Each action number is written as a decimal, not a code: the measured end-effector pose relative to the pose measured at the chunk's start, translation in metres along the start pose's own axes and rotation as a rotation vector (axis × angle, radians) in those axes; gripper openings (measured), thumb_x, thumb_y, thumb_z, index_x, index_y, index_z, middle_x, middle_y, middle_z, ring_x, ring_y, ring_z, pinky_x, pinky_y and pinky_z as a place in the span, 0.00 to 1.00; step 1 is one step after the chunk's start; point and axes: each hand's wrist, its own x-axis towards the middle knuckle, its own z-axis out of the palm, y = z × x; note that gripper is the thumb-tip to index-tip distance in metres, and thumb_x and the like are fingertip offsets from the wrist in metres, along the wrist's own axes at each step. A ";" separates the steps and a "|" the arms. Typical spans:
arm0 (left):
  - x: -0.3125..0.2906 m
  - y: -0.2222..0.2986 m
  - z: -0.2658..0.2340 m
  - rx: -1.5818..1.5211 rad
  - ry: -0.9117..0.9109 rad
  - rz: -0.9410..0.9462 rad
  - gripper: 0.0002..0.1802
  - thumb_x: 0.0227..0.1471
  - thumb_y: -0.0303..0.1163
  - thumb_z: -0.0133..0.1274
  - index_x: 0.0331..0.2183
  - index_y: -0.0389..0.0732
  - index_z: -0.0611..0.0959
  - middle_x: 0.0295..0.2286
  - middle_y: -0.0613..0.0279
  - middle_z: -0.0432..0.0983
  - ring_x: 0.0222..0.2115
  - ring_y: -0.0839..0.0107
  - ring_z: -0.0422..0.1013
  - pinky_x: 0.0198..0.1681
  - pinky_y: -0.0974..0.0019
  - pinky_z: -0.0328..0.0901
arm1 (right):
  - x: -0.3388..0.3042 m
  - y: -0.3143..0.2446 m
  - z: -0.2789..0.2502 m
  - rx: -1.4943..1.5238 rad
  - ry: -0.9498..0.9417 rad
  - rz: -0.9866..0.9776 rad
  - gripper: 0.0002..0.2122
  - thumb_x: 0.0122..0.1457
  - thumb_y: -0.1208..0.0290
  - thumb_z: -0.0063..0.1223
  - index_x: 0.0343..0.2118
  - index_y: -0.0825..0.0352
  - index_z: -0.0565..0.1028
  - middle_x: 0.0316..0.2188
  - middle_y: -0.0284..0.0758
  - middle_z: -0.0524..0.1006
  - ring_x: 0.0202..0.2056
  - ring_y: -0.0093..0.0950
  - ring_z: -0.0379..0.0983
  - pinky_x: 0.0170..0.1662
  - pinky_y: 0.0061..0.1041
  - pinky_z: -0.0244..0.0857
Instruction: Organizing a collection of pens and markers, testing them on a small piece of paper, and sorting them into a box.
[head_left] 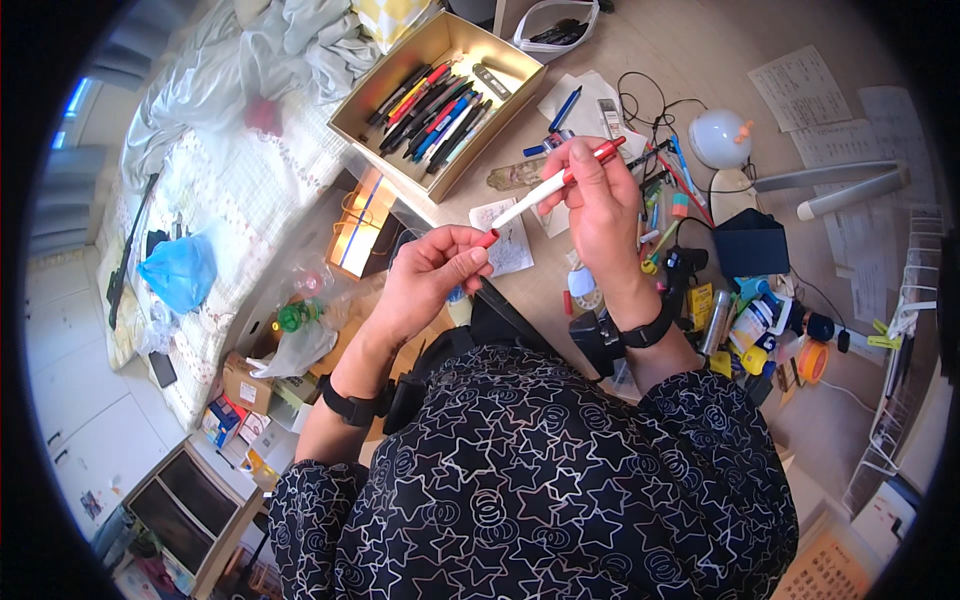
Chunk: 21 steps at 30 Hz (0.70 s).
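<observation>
My right hand (603, 215) is closed around a white and red marker (533, 200), holding it at a slant above the desk. Its red part sticks out past my fingers at the upper right, and the white end points down toward my left hand (432, 272). Between the thumb and fingers of that left hand is a small red cap (488, 239), just short of the marker's white end. Beyond my hands stands a gold open box (378, 166), with many pens (432, 115) lying side by side in it.
A clear pouch (556, 22) with dark items lies behind the box. On the desk to the right are a blue pen (565, 109), cables, a white round lamp-like object (720, 138), a dark blue box (752, 243) and cluttered stationery. A bed (270, 170) stands left, with a blue plastic bag (180, 273).
</observation>
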 end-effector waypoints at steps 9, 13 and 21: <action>0.003 -0.001 0.000 0.038 0.023 0.020 0.12 0.52 0.29 0.48 0.38 0.34 0.75 0.26 0.63 0.73 0.24 0.81 0.66 0.30 0.78 0.62 | -0.004 -0.003 0.002 -0.043 -0.013 -0.076 0.10 0.60 0.66 0.40 0.30 0.69 0.66 0.23 0.33 0.70 0.19 0.17 0.66 0.24 0.13 0.61; 0.003 -0.001 0.000 0.038 0.026 0.026 0.12 0.52 0.29 0.48 0.38 0.34 0.74 0.26 0.64 0.73 0.24 0.80 0.66 0.30 0.78 0.62 | -0.002 -0.004 0.001 -0.022 0.002 -0.039 0.11 0.60 0.65 0.40 0.29 0.69 0.66 0.23 0.33 0.70 0.18 0.18 0.66 0.23 0.15 0.61; 0.005 -0.001 0.003 0.015 0.020 0.028 0.12 0.53 0.29 0.47 0.38 0.34 0.74 0.26 0.63 0.73 0.24 0.80 0.66 0.30 0.78 0.62 | 0.007 0.006 -0.013 0.429 0.154 0.247 0.11 0.59 0.64 0.42 0.29 0.68 0.68 0.21 0.34 0.69 0.19 0.20 0.63 0.22 0.21 0.63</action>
